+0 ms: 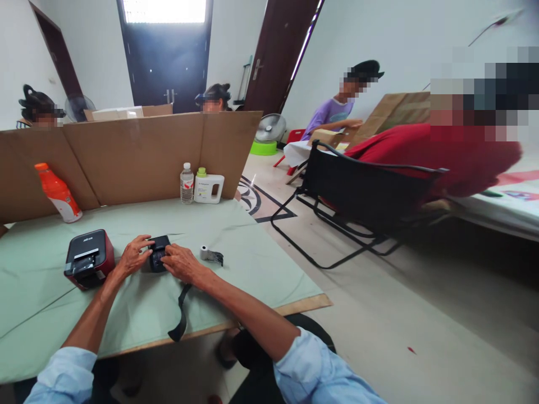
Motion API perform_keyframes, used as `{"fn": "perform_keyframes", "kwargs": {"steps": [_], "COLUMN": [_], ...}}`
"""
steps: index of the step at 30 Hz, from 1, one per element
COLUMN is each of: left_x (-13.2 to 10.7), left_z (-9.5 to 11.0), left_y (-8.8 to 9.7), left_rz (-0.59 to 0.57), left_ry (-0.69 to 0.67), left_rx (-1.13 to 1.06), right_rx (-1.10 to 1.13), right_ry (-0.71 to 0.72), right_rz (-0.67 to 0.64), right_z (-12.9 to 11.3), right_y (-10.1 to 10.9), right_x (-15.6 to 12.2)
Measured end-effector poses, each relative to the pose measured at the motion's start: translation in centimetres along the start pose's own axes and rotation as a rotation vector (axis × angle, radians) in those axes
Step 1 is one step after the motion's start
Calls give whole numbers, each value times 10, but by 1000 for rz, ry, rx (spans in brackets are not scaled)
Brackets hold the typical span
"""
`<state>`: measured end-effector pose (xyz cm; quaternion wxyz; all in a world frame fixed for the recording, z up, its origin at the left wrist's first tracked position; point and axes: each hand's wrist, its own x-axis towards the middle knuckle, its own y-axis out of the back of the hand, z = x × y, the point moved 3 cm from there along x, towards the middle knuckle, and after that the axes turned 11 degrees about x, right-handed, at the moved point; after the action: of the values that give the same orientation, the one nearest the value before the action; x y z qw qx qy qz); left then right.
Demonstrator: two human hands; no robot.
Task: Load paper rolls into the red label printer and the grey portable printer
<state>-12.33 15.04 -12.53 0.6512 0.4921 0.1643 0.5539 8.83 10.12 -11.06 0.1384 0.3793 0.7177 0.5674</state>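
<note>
A small black box-shaped device lies on the cloth between my hands, its upper part looking like a raised lid; its exact kind is unclear. My left hand grips its left edge with bent fingers. From the right, my right hand has its curled fingertips on the device's side; anything small inside them is hidden. To the right of that hand lies a small white roll with a dark-striped loose end. A black strap runs from under my right wrist to the table's front edge.
A black and red printer-like machine stands left. An orange bottle, a clear bottle and a white jug stand before a cardboard screen. Several people sit beyond it and rightward, near a black folding chair.
</note>
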Motion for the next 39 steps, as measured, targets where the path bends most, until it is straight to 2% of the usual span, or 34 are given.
{"fn": "perform_keyframes", "kwargs": {"steps": [5, 8, 12, 14, 17, 25, 31, 34, 39], "left_x": [-15, -24, -38, -44, -49, -53, -51, -50, -47], "left_z": [-1, 1, 4, 7, 11, 19, 25, 27, 27], "left_y": [-5, -9, -14, -16, -18, -20, -15, -13, -14], "left_rz": [-10, -19, -15, -10, -5, 2, -62, -64, -40], "left_ry": [-32, -57, -34, -18, 11, 40, 90, 90, 71], "left_rx": [100, 145, 197, 224, 252, 294, 315, 337, 350], "right_rx": [-7, 61, 145, 151, 146, 172, 257, 307, 341], "right_ry": [16, 41, -47, -96, -92, -85, -125, -97, -53], "right_rz": [3, 33, 135, 114, 56, 60, 30, -2, 28], "right_z": [1, 5, 16, 22, 26, 32, 37, 41, 47], "right_y": [-2, -2, 5, 6, 4, -6, -12, -11, -11], "right_x": [0, 0, 1, 2, 2, -2, -2, -1, -4]}}
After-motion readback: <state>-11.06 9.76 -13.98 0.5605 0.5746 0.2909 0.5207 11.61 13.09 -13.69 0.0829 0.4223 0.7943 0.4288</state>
